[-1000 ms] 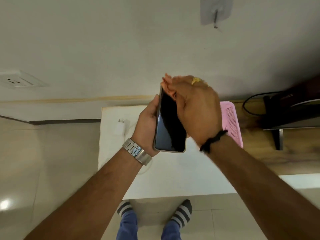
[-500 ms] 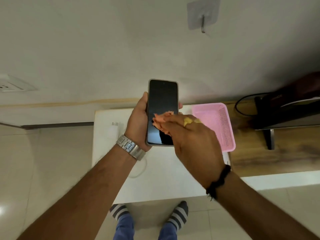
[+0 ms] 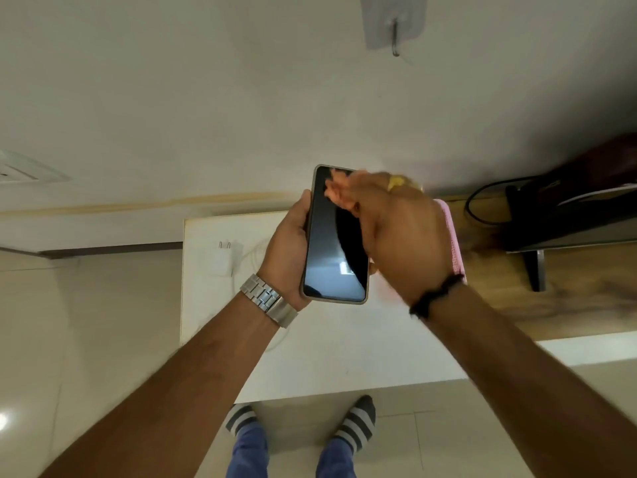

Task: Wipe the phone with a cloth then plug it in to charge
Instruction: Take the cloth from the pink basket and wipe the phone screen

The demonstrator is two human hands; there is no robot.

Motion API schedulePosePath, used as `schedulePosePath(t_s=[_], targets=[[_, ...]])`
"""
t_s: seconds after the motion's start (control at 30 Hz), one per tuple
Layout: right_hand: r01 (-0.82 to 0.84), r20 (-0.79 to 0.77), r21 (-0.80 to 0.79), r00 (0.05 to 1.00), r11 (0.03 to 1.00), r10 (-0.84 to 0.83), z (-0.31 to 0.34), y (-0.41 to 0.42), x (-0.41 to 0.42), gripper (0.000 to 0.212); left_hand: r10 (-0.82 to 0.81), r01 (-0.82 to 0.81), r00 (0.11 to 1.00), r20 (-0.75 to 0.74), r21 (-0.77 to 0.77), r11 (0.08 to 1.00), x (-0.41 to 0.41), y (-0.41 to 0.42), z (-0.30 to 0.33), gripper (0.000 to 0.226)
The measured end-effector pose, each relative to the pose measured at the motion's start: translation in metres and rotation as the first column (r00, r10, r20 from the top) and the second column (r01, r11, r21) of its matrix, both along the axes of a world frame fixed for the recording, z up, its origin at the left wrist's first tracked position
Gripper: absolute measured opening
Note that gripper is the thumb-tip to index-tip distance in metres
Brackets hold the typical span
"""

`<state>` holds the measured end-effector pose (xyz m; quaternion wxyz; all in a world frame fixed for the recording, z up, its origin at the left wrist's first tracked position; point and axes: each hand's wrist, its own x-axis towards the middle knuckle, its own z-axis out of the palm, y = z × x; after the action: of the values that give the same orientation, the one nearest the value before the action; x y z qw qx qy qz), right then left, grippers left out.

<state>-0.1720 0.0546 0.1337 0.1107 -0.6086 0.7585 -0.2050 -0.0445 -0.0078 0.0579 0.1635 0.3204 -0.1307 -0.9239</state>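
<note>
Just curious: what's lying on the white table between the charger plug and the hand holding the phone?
In the head view, only the coiled white cable lies between the charger and the left hand.

The phone (image 3: 336, 236) stands above the table (image 3: 310, 346); charger (image 3: 225, 255) on the table left of it; basket (image 3: 453, 236) right.

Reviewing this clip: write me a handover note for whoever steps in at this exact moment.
Left hand: holds the phone upright by its edges, screen dark, facing the camera.
Right hand: blurred, presses a pinkish cloth on the top of the screen.
Charger with its cable lies on the white table, not plugged in. Wall socket is far left.
Done: wiping under way.
Left: finish wiping, connect cable, plug charger in.
</note>
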Motion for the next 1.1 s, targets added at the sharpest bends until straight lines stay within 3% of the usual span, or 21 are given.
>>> schedulePosePath(t_s=[0.1,0.27,0.33,0.4,0.5,0.67,0.77,0.9,1.03,1.1], targets=[[0.040,-0.028,0.014,0.999,0.999,-0.039,0.000,-0.010,0.001,0.034,0.048,-0.048,0.998,-0.043,0.008,0.999,-0.004,-0.007,0.004,0.058],[-0.139,0.009,0.019,0.990,0.990,0.139,-0.008,0.062,0.049,0.045,0.078,-0.074,0.996,0.042,-0.085,0.994,0.000,-0.023,0.006,0.074],[-0.168,-0.035,0.010,0.985,0.986,0.168,-0.007,0.047,0.040,0.034,0.093,-0.090,0.995,0.046,-0.059,0.994,-0.003,-0.011,0.008,0.068],[-0.055,-0.074,0.025,0.996,0.998,0.056,0.000,0.010,0.020,0.038,0.085,-0.085,0.996,-0.001,-0.001,0.996,-0.007,-0.001,0.005,0.053],[0.073,0.037,-0.035,0.997,0.997,-0.071,0.000,-0.010,0.007,0.054,0.087,-0.086,0.996,-0.028,0.017,0.996,-0.009,0.000,0.006,0.051],[-0.115,0.038,-0.010,0.993,0.993,0.116,-0.009,0.037,0.048,0.029,0.086,-0.085,0.995,0.053,-0.033,0.996,-0.002,-0.005,0.008,0.064],[-0.010,0.091,-0.034,0.996,0.999,0.013,-0.006,0.002,0.026,0.034,0.125,-0.126,0.992,0.024,0.049,0.991,-0.005,0.005,0.005,0.042],[0.151,0.115,-0.037,0.983,0.988,-0.146,-0.008,-0.006,0.027,0.037,0.135,-0.134,0.991,-0.011,0.028,0.991,0.000,-0.003,0.002,0.052],[0.046,0.122,-0.061,0.992,0.997,-0.039,-0.007,0.014,0.057,0.036,0.169,-0.167,0.985,0.036,-0.047,0.985,0.003,0.002,-0.002,0.047],[0.071,0.144,-0.081,0.988,0.994,-0.059,-0.004,-0.008,0.043,0.042,0.143,-0.143,0.990,-0.008,-0.044,0.989,0.001,0.009,-0.004,0.040]])
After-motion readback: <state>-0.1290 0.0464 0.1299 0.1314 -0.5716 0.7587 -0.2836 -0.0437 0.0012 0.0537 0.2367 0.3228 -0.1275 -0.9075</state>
